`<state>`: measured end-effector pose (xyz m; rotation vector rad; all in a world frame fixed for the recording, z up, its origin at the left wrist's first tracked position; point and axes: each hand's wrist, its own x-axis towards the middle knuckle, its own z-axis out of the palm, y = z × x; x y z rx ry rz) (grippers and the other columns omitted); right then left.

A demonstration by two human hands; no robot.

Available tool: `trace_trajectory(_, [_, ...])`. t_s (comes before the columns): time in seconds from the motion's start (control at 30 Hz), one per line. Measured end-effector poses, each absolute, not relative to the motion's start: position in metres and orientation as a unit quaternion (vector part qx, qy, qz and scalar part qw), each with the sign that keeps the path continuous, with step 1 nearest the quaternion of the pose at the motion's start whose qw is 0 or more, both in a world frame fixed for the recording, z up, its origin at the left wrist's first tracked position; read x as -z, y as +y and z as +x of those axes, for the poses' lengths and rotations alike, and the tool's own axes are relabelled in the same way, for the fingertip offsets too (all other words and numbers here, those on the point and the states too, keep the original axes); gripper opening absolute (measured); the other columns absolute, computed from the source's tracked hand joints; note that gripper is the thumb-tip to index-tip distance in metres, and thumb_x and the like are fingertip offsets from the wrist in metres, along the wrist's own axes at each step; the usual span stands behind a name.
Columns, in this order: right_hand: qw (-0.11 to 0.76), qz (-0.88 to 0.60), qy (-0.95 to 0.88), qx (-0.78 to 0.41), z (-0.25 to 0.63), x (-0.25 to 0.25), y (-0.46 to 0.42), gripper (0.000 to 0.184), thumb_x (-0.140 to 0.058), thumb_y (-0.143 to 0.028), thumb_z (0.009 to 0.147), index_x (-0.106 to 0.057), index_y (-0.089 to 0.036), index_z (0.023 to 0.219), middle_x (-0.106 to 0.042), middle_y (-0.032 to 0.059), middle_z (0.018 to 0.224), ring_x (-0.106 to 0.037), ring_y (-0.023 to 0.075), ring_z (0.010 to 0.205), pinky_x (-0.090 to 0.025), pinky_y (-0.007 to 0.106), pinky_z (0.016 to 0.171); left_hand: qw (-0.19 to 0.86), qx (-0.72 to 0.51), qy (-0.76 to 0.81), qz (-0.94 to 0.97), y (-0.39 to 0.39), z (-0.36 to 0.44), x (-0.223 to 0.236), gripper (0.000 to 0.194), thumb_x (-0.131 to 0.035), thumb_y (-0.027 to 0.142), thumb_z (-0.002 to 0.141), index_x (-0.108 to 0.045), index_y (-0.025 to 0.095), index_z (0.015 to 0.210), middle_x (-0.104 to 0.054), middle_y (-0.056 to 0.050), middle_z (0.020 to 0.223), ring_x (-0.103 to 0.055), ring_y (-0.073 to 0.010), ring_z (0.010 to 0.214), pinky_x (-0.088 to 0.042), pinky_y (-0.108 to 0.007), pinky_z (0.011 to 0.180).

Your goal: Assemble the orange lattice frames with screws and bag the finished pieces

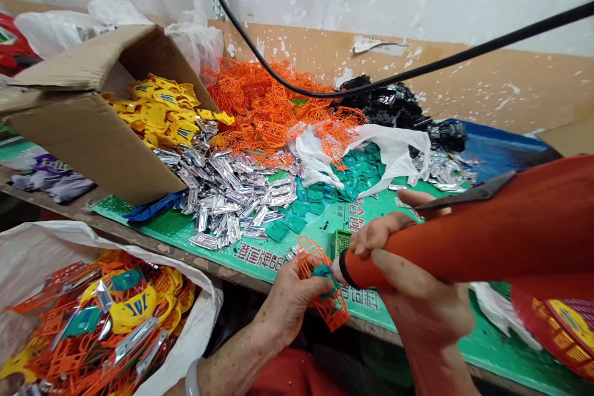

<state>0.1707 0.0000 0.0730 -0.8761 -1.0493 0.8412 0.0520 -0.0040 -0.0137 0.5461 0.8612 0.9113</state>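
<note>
My left hand (291,297) is closed on an orange plastic frame (335,314), pinched between thumb and fingers near the table's front edge. A translucent teal plastic piece (322,271) lies against that frame, partly under my thumb. My right hand (417,288) wraps round a thick orange power screwdriver (445,241) with a dark lever along its top. Its pale nose points left and meets the teal piece; the very tip is hidden. Just behind the nose stands a small green basket (341,241).
Silvery plastic parts (232,198), teal pieces (315,198), orange frames (273,111) and black parts (385,102) lie heaped on the table. A tipped cardboard box (88,136) holds yellow parts. Mixed parts fill a white sack (195,328) at lower left. A black cable (297,90) hangs across.
</note>
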Motion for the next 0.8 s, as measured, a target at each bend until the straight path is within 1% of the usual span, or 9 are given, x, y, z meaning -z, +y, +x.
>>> trace_trajectory(0.07, [0.685, -0.401, -0.483, -0.371, 0.171, -0.068, -0.002, 0.040, -0.068, -0.016, 0.066, -0.057, -0.028, 0.102, -0.059, -0.0051, 0.067, -0.058, 0.0160, 0.057, -0.053, 0.037, 0.061, 0.775, -0.428, 0.391, 0.251, -0.005, 0.052, 0.016, 0.024, -0.075, 0.018, 0.057, -0.061, 0.017, 0.077, -0.057, 0.003, 0.065, -0.056, -0.0131, 0.059, -0.047, -0.026, 0.057])
trace_trajectory(0.2, [0.667, -0.418, -0.506, -0.353, 0.172, -0.058, -0.004, 0.032, -0.069, -0.018, 0.066, -0.061, -0.026, 0.097, -0.060, -0.0021, 0.070, -0.060, 0.0184, 0.065, -0.054, 0.038, 0.065, 0.777, -0.430, 0.385, 0.250, -0.007, 0.051, 0.017, 0.025, -0.073, 0.016, 0.058, -0.062, 0.017, 0.080, -0.059, 0.003, 0.068, -0.053, -0.0115, 0.057, -0.047, -0.027, 0.057])
trace_trajectory(0.33, [0.672, -0.409, -0.499, -0.363, 0.172, -0.062, -0.006, 0.041, -0.069, -0.015, 0.065, -0.059, -0.026, 0.103, -0.059, -0.0032, 0.069, -0.059, 0.0173, 0.063, -0.053, 0.038, 0.065, 0.777, -0.428, 0.386, 0.253, -0.008, 0.051, 0.014, 0.026, -0.074, 0.014, 0.057, -0.063, 0.016, 0.080, -0.060, 0.002, 0.069, -0.054, -0.0117, 0.059, -0.048, -0.026, 0.060])
trace_trajectory(0.4, [0.689, -0.380, -0.486, -0.380, 0.174, -0.069, -0.005, 0.043, -0.067, -0.013, 0.065, -0.058, -0.026, 0.104, -0.059, -0.0047, 0.066, -0.058, 0.0154, 0.059, -0.052, 0.036, 0.063, 0.779, -0.424, 0.385, 0.256, -0.007, 0.049, 0.011, 0.026, -0.076, 0.016, 0.057, -0.064, 0.015, 0.080, -0.061, 0.001, 0.070, -0.056, -0.0122, 0.061, -0.048, -0.026, 0.061])
trace_trajectory(0.47, [0.717, -0.341, -0.465, -0.392, 0.178, -0.074, 0.000, 0.042, -0.065, -0.011, 0.065, -0.059, -0.026, 0.103, -0.059, -0.0054, 0.064, -0.057, 0.0140, 0.056, -0.051, 0.034, 0.060, 0.783, -0.415, 0.385, 0.257, -0.006, 0.047, 0.009, 0.029, -0.078, 0.017, 0.057, -0.067, 0.014, 0.084, -0.065, -0.001, 0.075, -0.058, -0.0132, 0.064, -0.050, -0.027, 0.062])
trace_trajectory(0.53, [0.756, -0.327, -0.439, -0.359, 0.185, -0.076, 0.011, 0.038, -0.064, -0.011, 0.063, -0.060, -0.024, 0.098, -0.060, -0.0048, 0.063, -0.056, 0.0140, 0.055, -0.050, 0.033, 0.058, 0.783, -0.404, 0.400, 0.251, -0.005, 0.043, 0.007, 0.033, -0.080, 0.017, 0.057, -0.069, 0.014, 0.088, -0.068, -0.003, 0.081, -0.060, -0.0137, 0.067, -0.052, -0.027, 0.064])
trace_trajectory(0.63, [0.793, -0.370, -0.408, -0.261, 0.199, -0.070, 0.035, 0.034, -0.069, -0.011, 0.059, -0.062, -0.019, 0.091, -0.060, -0.0045, 0.059, -0.056, 0.0144, 0.051, -0.048, 0.033, 0.055, 0.786, -0.399, 0.405, 0.242, -0.003, 0.037, 0.006, 0.033, -0.082, 0.019, 0.059, -0.071, 0.013, 0.089, -0.070, -0.005, 0.086, -0.061, -0.0137, 0.070, -0.053, -0.028, 0.066])
trace_trajectory(0.7, [0.794, -0.395, -0.398, -0.234, 0.208, -0.061, 0.052, 0.038, -0.072, -0.012, 0.057, -0.063, -0.018, 0.093, -0.060, -0.0054, 0.058, -0.055, 0.0141, 0.048, -0.048, 0.032, 0.053, 0.795, -0.393, 0.394, 0.243, -0.002, 0.034, 0.007, 0.034, -0.082, 0.021, 0.060, -0.071, 0.013, 0.091, -0.070, -0.005, 0.087, -0.062, -0.0138, 0.070, -0.054, -0.029, 0.068])
trace_trajectory(0.8, [0.784, -0.419, -0.389, -0.241, 0.214, -0.045, 0.069, 0.045, -0.073, -0.014, 0.056, -0.062, -0.016, 0.099, -0.061, -0.0057, 0.059, -0.055, 0.0135, 0.047, -0.046, 0.030, 0.050, 0.800, -0.383, 0.395, 0.239, -0.001, 0.032, 0.010, 0.037, -0.084, 0.022, 0.058, -0.071, 0.012, 0.091, -0.070, -0.006, 0.085, -0.063, -0.0158, 0.071, -0.055, -0.031, 0.070])
